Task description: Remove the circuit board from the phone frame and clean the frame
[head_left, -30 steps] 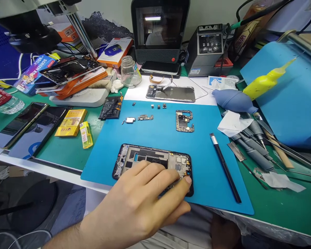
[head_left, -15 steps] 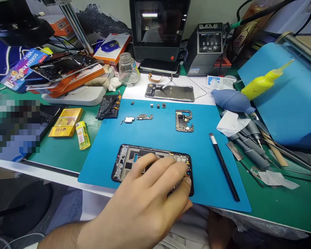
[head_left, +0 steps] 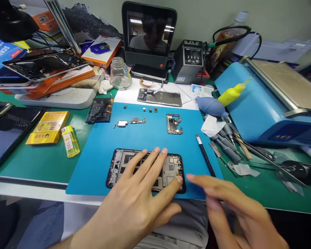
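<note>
A phone frame, stripped to its metal inner plate, lies on the blue work mat. Across it rests my left hand, fingers spread, covering much of the middle, with the index fingertip at the frame's lower right edge. My right hand hovers just right of the frame, slightly blurred, its index finger stretched toward the frame's right end and the thumb lower. Nothing shows in its fingers. Behind the frame lie a logic board, a small sub-board, a silvery module and several tiny camera modules.
A black pen-like tool lies at the mat's right. Screwdrivers and tweezers, a blue air blower and a blue machine crowd the right. A phone screen, battery, lighter and glass jar stand around.
My left hand's curled fingers have left the frame's right end and now spread flat over its middle. My right hand has come into view from the lower right. The camera has turned rightward.
</note>
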Demonstrator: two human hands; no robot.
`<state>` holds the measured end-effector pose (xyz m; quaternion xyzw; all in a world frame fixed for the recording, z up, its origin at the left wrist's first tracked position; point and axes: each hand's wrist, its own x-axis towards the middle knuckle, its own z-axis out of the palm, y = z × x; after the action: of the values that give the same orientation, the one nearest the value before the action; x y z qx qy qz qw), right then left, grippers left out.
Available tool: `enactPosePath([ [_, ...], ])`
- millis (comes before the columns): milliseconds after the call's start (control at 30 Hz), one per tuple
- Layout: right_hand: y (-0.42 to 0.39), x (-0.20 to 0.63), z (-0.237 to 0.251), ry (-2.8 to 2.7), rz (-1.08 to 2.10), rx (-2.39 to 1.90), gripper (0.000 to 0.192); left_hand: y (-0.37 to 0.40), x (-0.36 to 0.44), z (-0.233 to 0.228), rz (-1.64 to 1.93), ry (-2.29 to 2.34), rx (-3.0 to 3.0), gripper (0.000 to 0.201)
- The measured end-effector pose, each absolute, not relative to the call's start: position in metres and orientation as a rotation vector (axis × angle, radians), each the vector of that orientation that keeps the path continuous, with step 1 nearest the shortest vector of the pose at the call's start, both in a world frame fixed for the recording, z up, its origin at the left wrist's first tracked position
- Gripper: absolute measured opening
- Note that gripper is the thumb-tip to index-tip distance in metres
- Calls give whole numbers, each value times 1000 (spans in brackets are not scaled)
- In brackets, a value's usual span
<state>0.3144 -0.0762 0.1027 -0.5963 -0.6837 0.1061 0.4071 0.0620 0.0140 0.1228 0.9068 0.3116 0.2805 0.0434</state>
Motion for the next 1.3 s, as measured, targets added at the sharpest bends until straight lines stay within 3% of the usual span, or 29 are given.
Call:
enactPosePath([
  [167,-11,310,131,-1904,354,-1294,21,17,63,114,975,964,2759,36],
  [367,-5,323,131,-2171,280,-1058,32,15,61,113,946,982,2733,42],
  [733,-3,332,130,-2314,145,-918,31,12,62,107,958,997,2726,52],
  [1000,6,328,150,-2269,508,-1088,31,10,63,105,998,1034,2726,54],
  [1300,10,328,176,-2091,640,-1453,17,12,66,102,1082,1021,2699,44],
])
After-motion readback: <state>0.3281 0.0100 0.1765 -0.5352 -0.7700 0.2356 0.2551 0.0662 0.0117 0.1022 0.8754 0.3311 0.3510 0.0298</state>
